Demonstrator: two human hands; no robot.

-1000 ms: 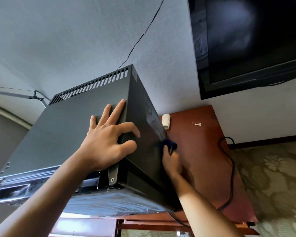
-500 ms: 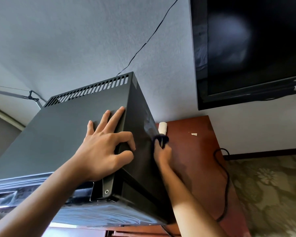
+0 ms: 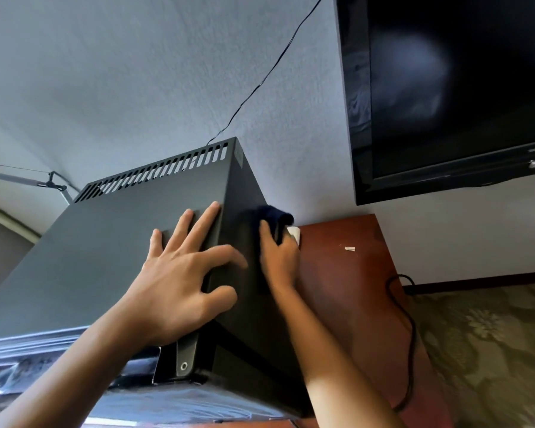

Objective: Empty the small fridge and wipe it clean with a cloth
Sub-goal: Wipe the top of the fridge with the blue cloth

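A: Fridge [image 3: 112, 257] position: black cabinet on the reddish wooden table [image 3: 346, 291], back against the wall, vent slots along the rear top edge. Door faces the person, at the bottom of the view; whether it is open I cannot tell.

B: Left hand [image 3: 179, 279]?

A: Spread over the top right edge. Three fingers lie flat on the top panel, index and thumb hook down over the side panel. Nothing held; it braces the cabinet.

B: Right hand [image 3: 278, 257]?

A: Pressed against the right side panel, fingers curled round a dark cloth [image 3: 274, 216], bunched near the rear upper corner.

B: Governing relation for the coming stroke?

A: Side panel runs long from the rear, by the wall, toward the person. Cloth sits at the far end, so unwiped length lies back toward the door. Right hand is the nearer and the only one on that face. Judgement: exterior wiping in progress; interior state hidden.

B: Obstacles?

A: Small white object [image 3: 294, 234] on the table just beside the cloth; black cord [image 3: 410, 335] trails farther right, well apart
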